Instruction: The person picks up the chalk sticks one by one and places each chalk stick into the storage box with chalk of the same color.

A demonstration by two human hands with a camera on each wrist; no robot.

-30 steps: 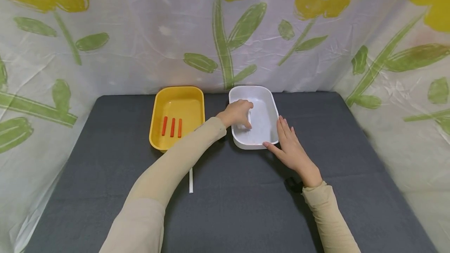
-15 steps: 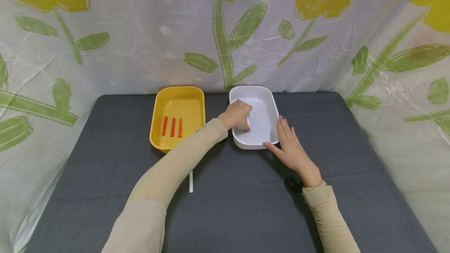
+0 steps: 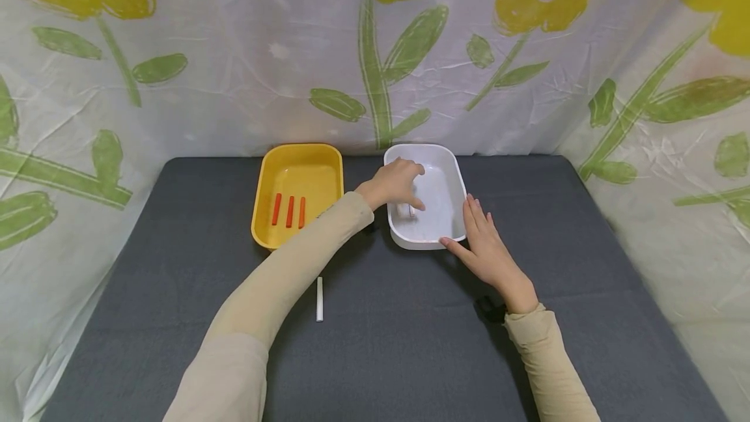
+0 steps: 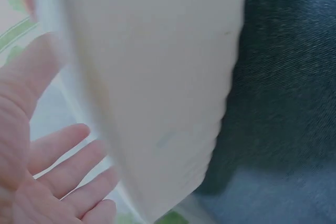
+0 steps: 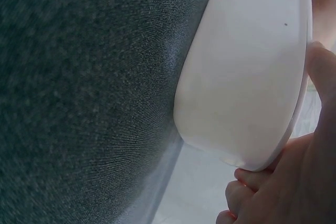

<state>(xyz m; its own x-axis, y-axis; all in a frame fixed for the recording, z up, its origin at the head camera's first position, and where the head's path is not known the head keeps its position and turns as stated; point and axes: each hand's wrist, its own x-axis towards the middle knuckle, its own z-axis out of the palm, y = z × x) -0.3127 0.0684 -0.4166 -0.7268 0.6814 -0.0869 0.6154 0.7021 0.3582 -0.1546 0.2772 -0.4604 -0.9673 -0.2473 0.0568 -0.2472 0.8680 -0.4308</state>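
In the head view my left hand (image 3: pixel 394 184) is over the left side of a white plastic tray (image 3: pixel 443 213), thumb and fingers apart. Small white pieces (image 3: pixel 405 211) lie in the tray below the hand, partly hidden by it. The left wrist view shows this hand (image 4: pixel 63 166) with loosely bent fingers beside the tray's outer wall (image 4: pixel 157 77). My right hand (image 3: pixel 491 256) rests against the tray's right side with straight fingers, its thumb at the front rim. The right wrist view shows the thumb (image 5: pixel 321 64) at the tray's edge.
A yellow tray (image 3: pixel 313 178) stands to the left, holding three red chalk-like sticks (image 3: pixel 290 211). A white chalk-like stick (image 3: pixel 319 299) lies on the dark tablecloth (image 3: pixel 410 344) in front, beside the left forearm. A flower-printed curtain (image 3: pixel 234 83) hangs behind the table.
My left hand's thumb and fingers have spread apart and the hand has lifted slightly; white pieces now show beneath it. The right hand has stayed in place.
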